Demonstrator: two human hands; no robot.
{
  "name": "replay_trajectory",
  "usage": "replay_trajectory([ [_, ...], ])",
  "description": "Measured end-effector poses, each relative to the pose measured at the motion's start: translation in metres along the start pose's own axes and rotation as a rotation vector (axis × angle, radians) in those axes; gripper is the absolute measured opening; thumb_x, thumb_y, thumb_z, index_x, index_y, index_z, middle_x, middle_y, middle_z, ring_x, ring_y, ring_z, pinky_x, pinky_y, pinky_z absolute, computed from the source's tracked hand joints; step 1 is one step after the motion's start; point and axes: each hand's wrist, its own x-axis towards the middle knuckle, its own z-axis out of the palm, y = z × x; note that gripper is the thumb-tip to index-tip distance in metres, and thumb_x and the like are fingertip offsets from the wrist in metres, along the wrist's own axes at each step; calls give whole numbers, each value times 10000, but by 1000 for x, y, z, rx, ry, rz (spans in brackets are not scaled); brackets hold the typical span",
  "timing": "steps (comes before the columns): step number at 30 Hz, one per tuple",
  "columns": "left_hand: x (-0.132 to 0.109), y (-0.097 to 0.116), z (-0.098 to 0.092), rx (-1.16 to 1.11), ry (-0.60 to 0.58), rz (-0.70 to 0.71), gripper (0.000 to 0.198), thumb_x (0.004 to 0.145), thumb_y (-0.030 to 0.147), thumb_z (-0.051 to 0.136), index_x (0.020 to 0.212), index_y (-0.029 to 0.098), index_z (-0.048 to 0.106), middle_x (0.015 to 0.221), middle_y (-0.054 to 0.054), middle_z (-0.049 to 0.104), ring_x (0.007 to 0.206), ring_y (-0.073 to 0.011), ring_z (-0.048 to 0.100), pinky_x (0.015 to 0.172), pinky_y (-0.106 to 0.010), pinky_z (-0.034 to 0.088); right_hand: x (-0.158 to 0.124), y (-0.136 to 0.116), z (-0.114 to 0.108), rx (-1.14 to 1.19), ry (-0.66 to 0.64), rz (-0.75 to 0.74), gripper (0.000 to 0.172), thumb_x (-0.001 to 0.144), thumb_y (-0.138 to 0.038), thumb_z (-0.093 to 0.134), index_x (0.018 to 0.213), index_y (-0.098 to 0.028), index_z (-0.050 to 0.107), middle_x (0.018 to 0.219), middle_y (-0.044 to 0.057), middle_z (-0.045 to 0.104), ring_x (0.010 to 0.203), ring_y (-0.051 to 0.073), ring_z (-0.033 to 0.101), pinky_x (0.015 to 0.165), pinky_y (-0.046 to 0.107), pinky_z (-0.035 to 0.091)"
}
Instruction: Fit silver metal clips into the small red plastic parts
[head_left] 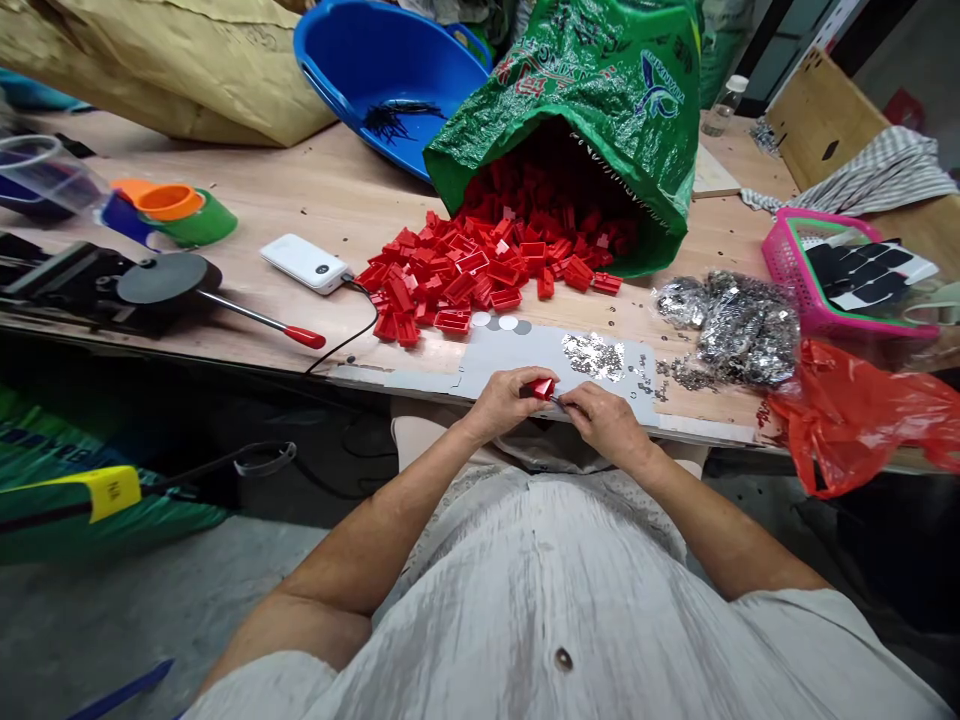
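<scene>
My left hand (504, 400) pinches a small red plastic part (540, 387) at the table's front edge. My right hand (604, 418) is closed against that part, fingertips pinching something small and metallic that I cannot make out clearly. Just beyond the hands lies a grey card (525, 352) with a scatter of small silver metal pieces (594, 354). Farther back, a heap of red plastic parts (465, 275) spills from a green woven sack (600, 110) lying on its side.
A clear bag of silver pieces (731, 325), a red plastic bag (855, 415) and a pink basket (795, 275) lie to the right. A white power bank (304, 262), a red-tipped hand press (161, 285), stacked cups (176, 210) and a blue basin (375, 70) sit left and behind.
</scene>
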Motion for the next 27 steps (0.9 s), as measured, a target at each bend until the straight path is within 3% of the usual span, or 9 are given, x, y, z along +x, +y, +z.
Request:
replay_trajectory([
  [8, 2, 0, 3, 4, 22, -38, 228, 698, 213, 735, 925, 211, 712, 852, -5, 724, 783, -179, 657, 765, -282, 498, 3, -32, 10, -254, -3, 152, 234, 949, -162, 438, 1011, -214, 657, 975, 110, 650, 819, 222, 620, 631, 312, 424],
  [13, -1, 6, 4, 19, 36, -30, 234, 689, 221, 755, 913, 207, 688, 835, -4, 702, 772, -170, 635, 762, -282, 486, 1, -23, 5, -96, 10, 103, 177, 947, -206, 487, 1029, -224, 643, 990, 81, 650, 890, 214, 622, 736, 310, 461],
  [16, -7, 11, 3, -18, 111, -65, 265, 653, 217, 794, 883, 199, 664, 829, -2, 673, 768, -157, 610, 762, -277, 473, -4, -13, -1, 80, 113, 43, 198, 949, -218, 480, 1104, -231, 603, 1032, 71, 638, 941, 203, 610, 819, 314, 463],
  [19, -16, 18, 3, -245, 185, -126, 314, 685, 241, 791, 954, 198, 635, 918, -26, 673, 845, -164, 634, 804, -281, 479, -10, -10, -6, 238, 171, 17, 222, 968, -252, 438, 1151, -214, 558, 1020, 72, 636, 918, 196, 612, 815, 314, 463],
  [23, -25, 30, 7, -537, 234, -206, 292, 715, 246, 790, 957, 190, 638, 979, -36, 678, 927, -167, 645, 852, -274, 475, -17, -16, -13, 353, 4, 36, 374, 1004, -291, 377, 1373, -256, 429, 813, -12, 658, 758, 161, 622, 769, 288, 456],
  [27, -28, 44, 14, -954, 264, -345, 240, 729, 274, 794, 821, 174, 596, 866, -7, 683, 824, -121, 646, 782, -224, 484, -19, -27, -20, 309, -73, 8, 445, 1011, -326, 376, 1456, -315, 376, 703, -48, 634, 667, 150, 607, 714, 267, 446],
])
